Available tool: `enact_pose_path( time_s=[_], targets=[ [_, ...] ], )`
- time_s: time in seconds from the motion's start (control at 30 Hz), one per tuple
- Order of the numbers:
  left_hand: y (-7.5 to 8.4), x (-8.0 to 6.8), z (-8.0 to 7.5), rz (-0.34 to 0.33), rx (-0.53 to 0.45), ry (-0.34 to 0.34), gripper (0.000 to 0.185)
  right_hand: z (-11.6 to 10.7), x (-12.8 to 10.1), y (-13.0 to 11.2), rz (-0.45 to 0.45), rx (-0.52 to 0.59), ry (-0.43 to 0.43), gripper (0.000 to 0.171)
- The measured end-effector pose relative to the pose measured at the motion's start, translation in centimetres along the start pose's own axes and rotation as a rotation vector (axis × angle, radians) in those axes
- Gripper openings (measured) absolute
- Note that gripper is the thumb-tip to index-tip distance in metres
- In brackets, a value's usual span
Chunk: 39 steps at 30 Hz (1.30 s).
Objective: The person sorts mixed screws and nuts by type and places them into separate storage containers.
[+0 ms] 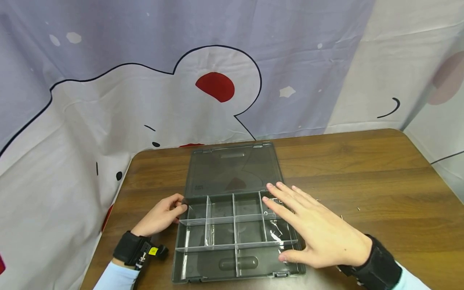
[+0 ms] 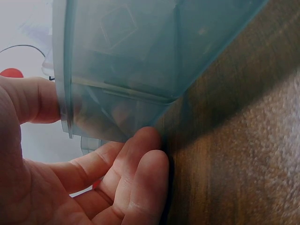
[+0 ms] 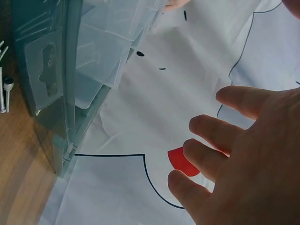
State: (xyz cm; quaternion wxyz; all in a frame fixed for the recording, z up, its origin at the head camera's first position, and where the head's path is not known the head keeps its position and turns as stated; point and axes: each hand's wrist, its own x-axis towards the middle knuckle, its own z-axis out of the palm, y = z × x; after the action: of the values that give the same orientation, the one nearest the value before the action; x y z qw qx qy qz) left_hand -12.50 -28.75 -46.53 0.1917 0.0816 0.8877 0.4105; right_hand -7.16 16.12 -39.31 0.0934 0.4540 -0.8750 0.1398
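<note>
The box sits on the wooden surface, grey and see-through, its lid folded back flat towards the cloth. Dividers make two rows of four compartments and, nearest the person, two wider ones. The left hand holds the upper left corner, thumb and fingers curled about it. The right hand hovers over the right side, fingers spread and gripping nothing. Small metal pieces lie in right-hand compartments; screws (too small to count) lie beside the box.
</note>
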Motion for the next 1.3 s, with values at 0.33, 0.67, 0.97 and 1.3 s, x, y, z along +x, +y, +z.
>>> enact_pose_path(
  time_s=[0.33,0.67,0.97,1.3],
  targets=[
    [0.2,0.0,0.0,-0.003,0.003,-0.003,0.024,0.7,-1.9,2.2,0.071,-0.034,-0.007,0.102],
    [0.2,-0.1,0.0,-0.005,0.005,0.000,0.023,1.0,-8.0,7.4,0.276,-0.066,0.044,0.083],
    [0.3,0.1,-0.1,-0.019,0.021,0.015,0.027,1.7,-12.5,11.0,0.329,-0.178,0.103,0.046],
    [0.1,0.0,0.0,-0.013,0.019,0.012,0.027,2.3,-14.0,12.1,0.341,-0.212,0.142,0.029]
  ],
)
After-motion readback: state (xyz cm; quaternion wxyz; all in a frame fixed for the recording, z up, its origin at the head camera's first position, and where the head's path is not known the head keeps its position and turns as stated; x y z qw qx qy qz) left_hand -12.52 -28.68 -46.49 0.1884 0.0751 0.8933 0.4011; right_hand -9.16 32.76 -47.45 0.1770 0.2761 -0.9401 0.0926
